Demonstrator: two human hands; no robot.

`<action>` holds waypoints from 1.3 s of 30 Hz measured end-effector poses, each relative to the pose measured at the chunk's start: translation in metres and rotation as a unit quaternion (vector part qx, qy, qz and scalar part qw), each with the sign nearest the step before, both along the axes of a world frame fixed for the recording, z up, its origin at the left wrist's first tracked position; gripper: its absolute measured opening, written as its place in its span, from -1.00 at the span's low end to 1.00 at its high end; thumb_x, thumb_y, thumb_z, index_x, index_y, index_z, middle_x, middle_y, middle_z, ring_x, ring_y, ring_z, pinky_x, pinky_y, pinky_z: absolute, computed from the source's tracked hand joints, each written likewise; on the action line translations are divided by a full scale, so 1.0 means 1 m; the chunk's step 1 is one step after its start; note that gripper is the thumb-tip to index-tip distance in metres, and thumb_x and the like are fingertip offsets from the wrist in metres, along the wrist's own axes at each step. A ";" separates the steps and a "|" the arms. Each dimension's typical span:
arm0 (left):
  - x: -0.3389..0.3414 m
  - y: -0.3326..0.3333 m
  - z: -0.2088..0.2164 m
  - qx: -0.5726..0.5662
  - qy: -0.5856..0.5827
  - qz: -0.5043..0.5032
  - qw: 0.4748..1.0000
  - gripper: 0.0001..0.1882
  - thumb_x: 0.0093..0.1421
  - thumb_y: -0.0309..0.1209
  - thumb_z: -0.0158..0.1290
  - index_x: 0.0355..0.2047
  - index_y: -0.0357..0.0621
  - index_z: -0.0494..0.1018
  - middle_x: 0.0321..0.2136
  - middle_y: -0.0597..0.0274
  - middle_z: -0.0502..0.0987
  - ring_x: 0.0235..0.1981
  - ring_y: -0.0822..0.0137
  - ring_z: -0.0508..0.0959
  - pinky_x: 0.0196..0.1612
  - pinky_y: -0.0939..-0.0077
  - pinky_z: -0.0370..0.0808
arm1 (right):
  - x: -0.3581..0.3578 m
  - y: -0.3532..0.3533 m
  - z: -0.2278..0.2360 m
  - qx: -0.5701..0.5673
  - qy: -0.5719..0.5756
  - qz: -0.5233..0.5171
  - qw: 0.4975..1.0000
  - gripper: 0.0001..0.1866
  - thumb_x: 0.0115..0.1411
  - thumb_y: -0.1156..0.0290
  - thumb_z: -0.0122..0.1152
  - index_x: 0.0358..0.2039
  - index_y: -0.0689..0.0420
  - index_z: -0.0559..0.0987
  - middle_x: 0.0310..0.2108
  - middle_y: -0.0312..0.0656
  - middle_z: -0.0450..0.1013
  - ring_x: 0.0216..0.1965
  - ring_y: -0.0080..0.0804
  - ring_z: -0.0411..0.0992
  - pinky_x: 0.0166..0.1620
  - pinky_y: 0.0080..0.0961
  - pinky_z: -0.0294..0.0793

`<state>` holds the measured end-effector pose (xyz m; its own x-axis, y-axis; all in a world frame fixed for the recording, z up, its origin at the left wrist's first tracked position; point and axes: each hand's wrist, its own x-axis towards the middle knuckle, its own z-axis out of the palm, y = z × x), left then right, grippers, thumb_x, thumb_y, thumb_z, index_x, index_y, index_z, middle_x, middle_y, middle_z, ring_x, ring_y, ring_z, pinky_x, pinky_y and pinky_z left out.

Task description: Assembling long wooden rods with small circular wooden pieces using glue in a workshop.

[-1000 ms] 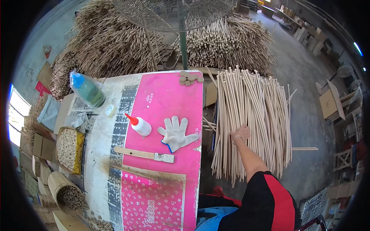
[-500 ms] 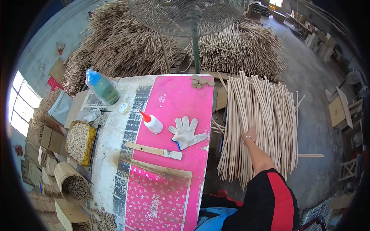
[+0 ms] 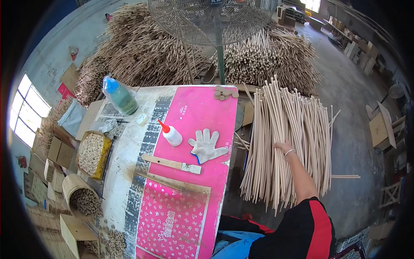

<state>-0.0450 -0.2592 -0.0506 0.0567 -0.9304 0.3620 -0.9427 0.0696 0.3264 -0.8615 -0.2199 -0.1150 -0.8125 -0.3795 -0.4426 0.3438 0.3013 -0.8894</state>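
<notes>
My right hand (image 3: 283, 148) reaches over a big heap of pale wooden sticks (image 3: 310, 138) at the right. Its fingers are wrapped round a bunch of the sticks (image 3: 277, 181) in the heap's left part; a bracelet is on the wrist. That bunch juts out a little past the others at both ends. My left hand is not in the picture. On the pink-covered table (image 3: 202, 103), left of the heap, lie a white work glove (image 3: 208, 145), a white glue bottle (image 3: 173, 136) with a red tip, and a flat wooden strip (image 3: 166, 162) with a whitish end.
Round wooden discs (image 3: 225, 92) lie at the table's far edge. To the left are a green bottle (image 3: 123, 99) with a blue cap, a yellow tub (image 3: 103, 157) of small pale pieces and a tipped drum (image 3: 71, 190) of rings. A large fan (image 3: 211, 21) stands before stacked sticks (image 3: 146, 47).
My right hand has shifted slightly, with its fingers now round the bunch. Several sticks in the bunch stand out further from the heap. The view has tilted a little.
</notes>
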 end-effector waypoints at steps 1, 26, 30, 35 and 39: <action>0.002 0.001 -0.003 0.010 -0.006 0.003 1.000 -0.63 0.33 -0.31 0.11 0.03 -0.33 0.54 0.18 -0.28 0.39 0.18 -0.19 0.41 0.24 0.06 0.39 | 0.006 0.004 0.024 -0.026 -0.044 0.000 0.999 -0.59 -0.07 0.54 0.37 -0.17 0.26 0.47 -0.41 -0.10 0.53 -0.44 -0.33 0.55 -0.38 -0.32 0.60; -0.333 -0.055 0.114 0.180 0.256 -0.447 0.838 -0.58 0.25 -0.63 0.01 0.13 -0.27 0.45 0.10 -0.04 0.51 0.19 0.04 0.45 0.25 0.23 0.33 | 0.023 0.120 0.054 -0.166 0.058 0.035 0.984 -0.39 -0.03 0.61 0.39 0.08 0.25 0.40 -0.24 -0.14 0.56 -0.25 -0.35 0.57 -0.13 -0.40 0.62; -0.483 -0.060 0.055 0.385 0.374 -0.583 0.610 -0.18 0.28 -0.45 0.12 0.44 -0.19 -0.08 0.45 -0.01 -0.04 0.44 0.14 0.06 0.42 0.29 0.03 | 0.051 0.161 0.055 -0.148 0.081 0.056 0.984 -0.31 -0.03 0.62 0.40 0.15 0.21 0.37 -0.20 -0.16 0.56 -0.21 -0.38 0.57 -0.10 -0.42 0.61; -0.629 -0.073 0.045 0.463 0.424 -0.584 0.514 0.02 0.36 -0.26 0.08 0.46 -0.13 -0.50 0.48 -0.09 -0.28 0.50 0.16 -0.22 0.45 0.36 -0.19 | 0.109 0.171 0.078 -0.183 0.094 0.158 0.966 -0.31 -0.04 0.44 0.51 0.12 0.20 0.41 -0.21 -0.27 0.56 -0.21 -0.48 0.54 -0.08 -0.47 0.56; -0.660 -0.070 0.045 0.542 0.411 -0.549 0.486 -0.05 0.35 0.36 -0.48 0.47 -0.12 -0.12 0.43 0.18 0.08 0.44 0.27 0.04 0.42 0.24 -0.01 | 0.138 0.150 0.088 -0.165 0.155 0.198 0.954 -0.16 -0.05 0.37 0.49 0.24 0.25 0.31 0.01 -0.12 0.44 0.06 -0.34 0.41 0.15 -0.43 0.37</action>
